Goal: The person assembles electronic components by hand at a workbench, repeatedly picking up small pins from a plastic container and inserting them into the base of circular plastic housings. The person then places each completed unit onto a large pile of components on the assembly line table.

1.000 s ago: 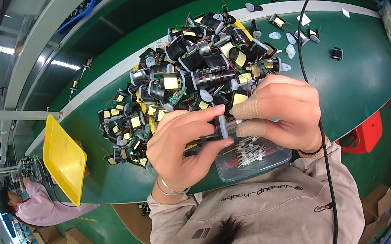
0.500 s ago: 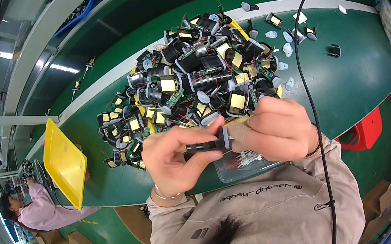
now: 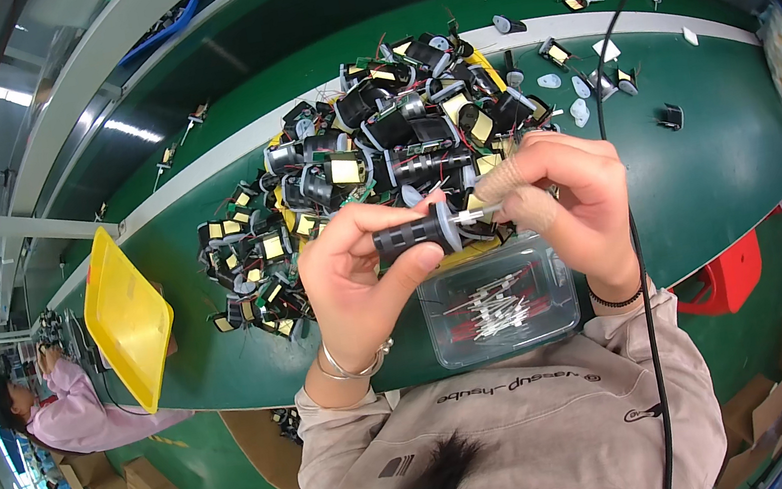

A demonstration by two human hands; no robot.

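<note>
I have the small black ribbed coil [image 3: 407, 234] above the clear tray [image 3: 501, 304], left hand [image 3: 354, 270] fingers pinched round its body, right hand [image 3: 562, 204] fingers squeezing the pale end at 3 o'clock. I judge it light, rigid, with easily bent leads; grip the barrel.

Green counter [image 3: 721, 155], yellow tray [image 3: 127, 319], black-and-yellow components [image 3: 368, 157], clear box [image 3: 563, 315] of red-and-white pins, black ridged cylinder [image 3: 410, 234].

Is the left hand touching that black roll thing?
Touching. The head view shows the left hand with thumb and fingers wrapped around the black cylinder, no gap between them.
</note>
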